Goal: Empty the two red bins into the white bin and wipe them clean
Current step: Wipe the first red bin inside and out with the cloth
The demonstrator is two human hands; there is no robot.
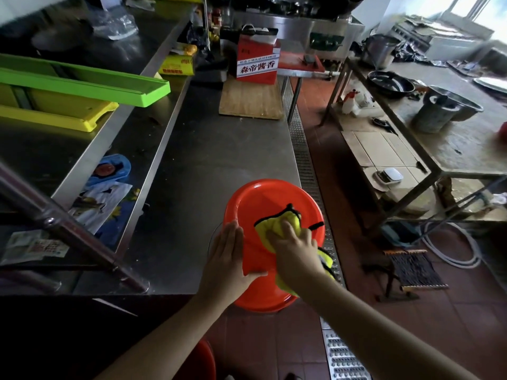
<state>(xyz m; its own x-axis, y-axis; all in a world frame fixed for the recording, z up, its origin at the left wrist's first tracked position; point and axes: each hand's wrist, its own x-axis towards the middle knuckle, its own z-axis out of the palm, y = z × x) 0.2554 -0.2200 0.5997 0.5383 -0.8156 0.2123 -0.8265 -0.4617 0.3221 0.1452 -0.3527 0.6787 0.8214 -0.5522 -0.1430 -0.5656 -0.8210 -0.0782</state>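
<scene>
A glossy, smooth red plastic bin (263, 204) lies against a soft, fuzzy yellow cloth (270, 226) edged in black. The tabletop (208, 149) is brushed stainless steel with a dull, smudged sheen. A pale wooden board (251, 101) looks matt and grained. The red box (256, 60) on it is printed cardboard. Green (109, 86) and yellow trays (68, 111) are smooth plastic. The floor (277, 344) is matt reddish tile, crossed by a perforated metal drain grate (303, 149).
</scene>
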